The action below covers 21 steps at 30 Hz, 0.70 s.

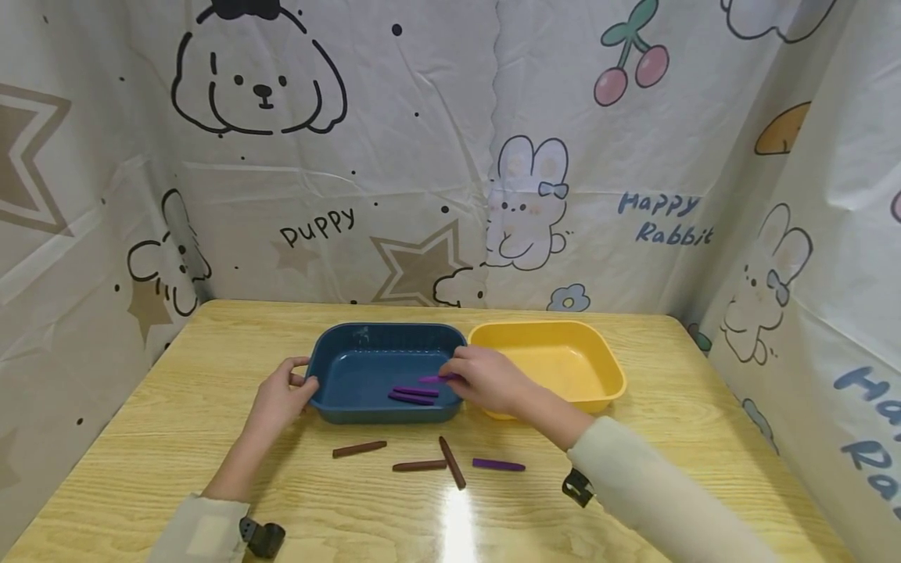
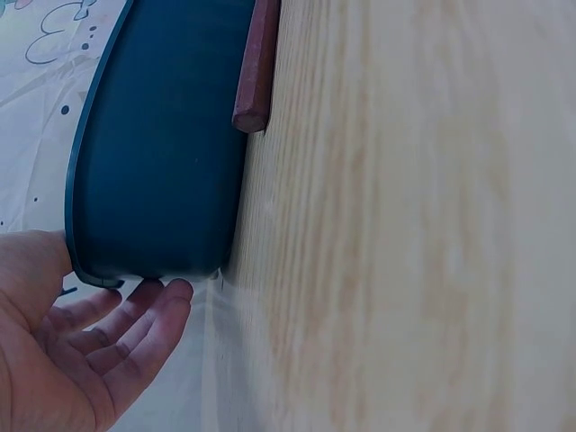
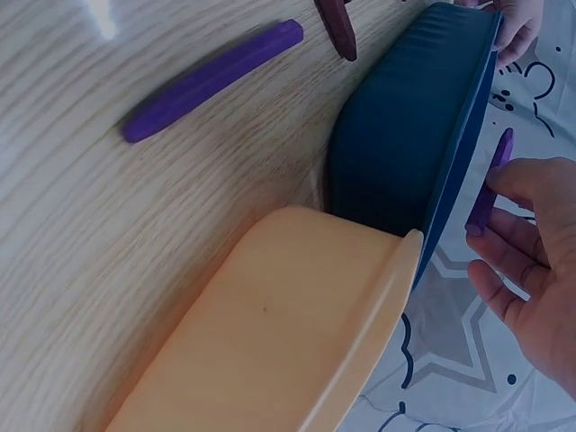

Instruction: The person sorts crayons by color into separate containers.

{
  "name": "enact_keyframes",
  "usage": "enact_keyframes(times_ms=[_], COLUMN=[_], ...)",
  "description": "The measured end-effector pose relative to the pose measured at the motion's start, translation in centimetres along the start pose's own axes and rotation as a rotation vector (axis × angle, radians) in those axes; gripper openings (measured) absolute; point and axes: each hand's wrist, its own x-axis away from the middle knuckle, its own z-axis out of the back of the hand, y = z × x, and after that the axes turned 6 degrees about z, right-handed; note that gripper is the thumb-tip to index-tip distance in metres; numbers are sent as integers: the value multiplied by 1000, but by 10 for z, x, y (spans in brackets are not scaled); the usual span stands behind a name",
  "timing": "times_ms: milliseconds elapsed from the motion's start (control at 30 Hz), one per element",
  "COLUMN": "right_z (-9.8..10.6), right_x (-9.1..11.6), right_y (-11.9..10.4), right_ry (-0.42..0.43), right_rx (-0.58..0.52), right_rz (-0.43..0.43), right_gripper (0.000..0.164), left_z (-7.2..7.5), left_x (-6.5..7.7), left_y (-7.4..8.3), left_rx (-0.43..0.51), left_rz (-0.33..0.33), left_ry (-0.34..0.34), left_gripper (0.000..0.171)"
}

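Note:
My left hand point(image 1: 281, 395) grips the left end of a dark blue plastic bin point(image 1: 387, 417), thumb at the rim and fingers against the outer wall. Over the bin's right part, my right hand point(image 1: 486, 378) pinches a purple crayon point(image 3: 490, 184) between thumb and fingers, raised above the rim. Two more purple crayons point(image 1: 415, 391) lie side by side on the bin floor. On the table in front are three brown crayons point(image 1: 359, 449), two of them meeting at their ends, and one purple crayon point(image 1: 498, 464) to their right.
A yellow bin point(image 1: 611, 383) stands right beside the blue one, under my right forearm. Both rest on a wood-grain table point(image 1: 676, 438). A printed cloth point(image 1: 422, 156) hangs behind the table and along both sides.

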Motion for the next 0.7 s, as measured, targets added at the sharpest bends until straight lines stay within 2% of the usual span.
enact_keyframes(times_ms=[700], right_z=[-24], right_x=[-27], right_y=[6], right_ry=[-96], right_rx=[-24], right_rz=[-98], right_gripper=[17], left_z=[0], left_x=[0], left_y=[0], left_rx=[3], left_rz=[1], left_ry=[2], left_gripper=[48])
